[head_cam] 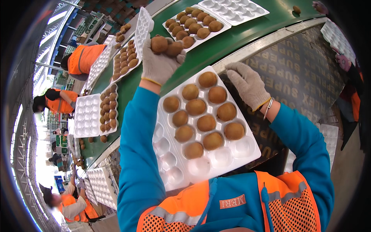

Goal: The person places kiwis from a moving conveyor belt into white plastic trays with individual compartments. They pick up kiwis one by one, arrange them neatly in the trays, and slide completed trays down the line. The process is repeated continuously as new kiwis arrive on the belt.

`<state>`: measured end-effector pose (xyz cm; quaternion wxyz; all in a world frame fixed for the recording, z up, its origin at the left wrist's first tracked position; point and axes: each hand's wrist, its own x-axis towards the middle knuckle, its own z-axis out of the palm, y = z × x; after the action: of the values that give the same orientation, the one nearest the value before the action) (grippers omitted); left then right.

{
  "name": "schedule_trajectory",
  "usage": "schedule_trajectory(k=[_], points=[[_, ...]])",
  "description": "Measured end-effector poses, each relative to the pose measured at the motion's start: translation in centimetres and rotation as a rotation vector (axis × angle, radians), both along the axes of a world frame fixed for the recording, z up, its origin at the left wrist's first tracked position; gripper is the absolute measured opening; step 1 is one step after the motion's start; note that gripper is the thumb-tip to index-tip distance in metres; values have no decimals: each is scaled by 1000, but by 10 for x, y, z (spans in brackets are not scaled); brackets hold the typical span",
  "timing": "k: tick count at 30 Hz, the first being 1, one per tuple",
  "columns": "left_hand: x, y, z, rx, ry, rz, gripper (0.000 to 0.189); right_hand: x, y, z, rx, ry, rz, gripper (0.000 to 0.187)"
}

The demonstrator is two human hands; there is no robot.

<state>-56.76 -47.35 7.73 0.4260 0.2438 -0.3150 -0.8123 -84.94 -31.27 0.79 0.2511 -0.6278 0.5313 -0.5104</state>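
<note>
My gloved left hand [162, 62] is raised over the green belt, with its fingers curled around two brown kiwifruit [159, 44]. Before me a white moulded plastic tray [255, 150] slants over the bench edge. Kiwifruit [206, 123] sit in most of its cups, while the three cups along the edge nearest my body hold none. Joined at its left is a second half [162, 158] with bare cups, partly hidden by my left sleeve. Beyond the tray's upper right edge, my gloved right hand [247, 85] hovers with nothing in it, its fingers loosely bent.
The green conveyor belt [200, 61] carries filled trays [194, 26] and a loose kiwifruit [296, 9]. Across it several people in orange vests [85, 59] work beside more trays. At right, another person's gloved hand [343, 61] is near a white tray [337, 37]. Printed dark boards [289, 72] cover the bench.
</note>
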Motion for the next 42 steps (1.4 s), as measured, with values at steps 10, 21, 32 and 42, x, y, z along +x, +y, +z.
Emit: schedule_trajectory(k=[10, 21, 32, 42], points=[[-66, 225, 25, -196, -442, 83, 60, 26, 62, 60, -609, 123, 234, 68], [-46, 324, -4, -413, -531, 373, 82, -60, 136, 57, -17, 138, 437, 64], [-49, 344, -44, -191, -167, 431, 67, -60, 124, 46, -412, 344, 398, 19], [-46, 332, -23, -453, -951, 433, 68, -109, 135, 8, -120, 163, 13, 18]])
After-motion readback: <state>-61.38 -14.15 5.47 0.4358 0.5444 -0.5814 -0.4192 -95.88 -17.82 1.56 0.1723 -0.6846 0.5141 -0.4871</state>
